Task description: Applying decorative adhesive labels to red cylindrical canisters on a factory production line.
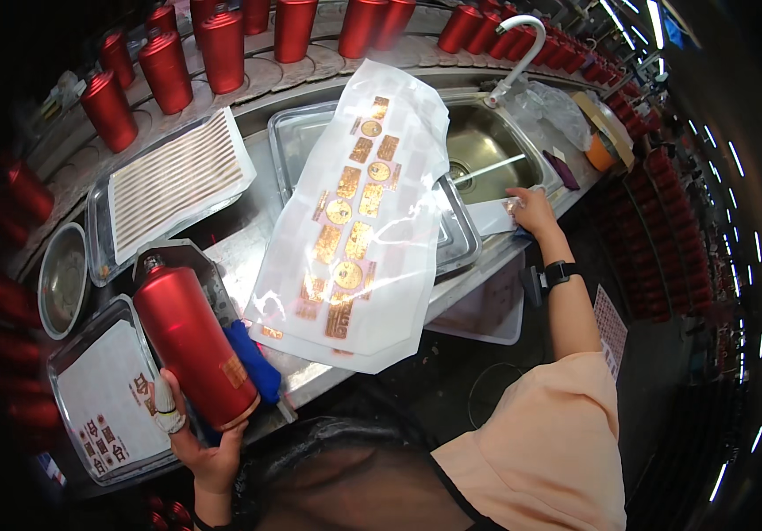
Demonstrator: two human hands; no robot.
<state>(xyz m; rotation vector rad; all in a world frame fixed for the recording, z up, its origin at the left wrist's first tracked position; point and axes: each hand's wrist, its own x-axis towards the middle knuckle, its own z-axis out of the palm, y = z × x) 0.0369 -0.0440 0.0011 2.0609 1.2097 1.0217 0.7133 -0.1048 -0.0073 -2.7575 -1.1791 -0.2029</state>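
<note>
My left hand is closed around the lower end of a red metallic bottle, which lies tilted with its neck pointing away. A white cover wraps one finger of that hand. Along the bottle's lower side is a small gold decal. At the sink's near right corner, the fingers of my right hand pinch the end of a small white sheet. Between the hands, a large translucent decal sheet with gold and brown prints lies across a metal tray. A blue cloth sits beside the bottle.
Water runs from a white faucet over the steel sink. Left stand a tray with a striped sheet, a round metal bowl and a tray with printed decals. Red bottles line the conveyor behind.
</note>
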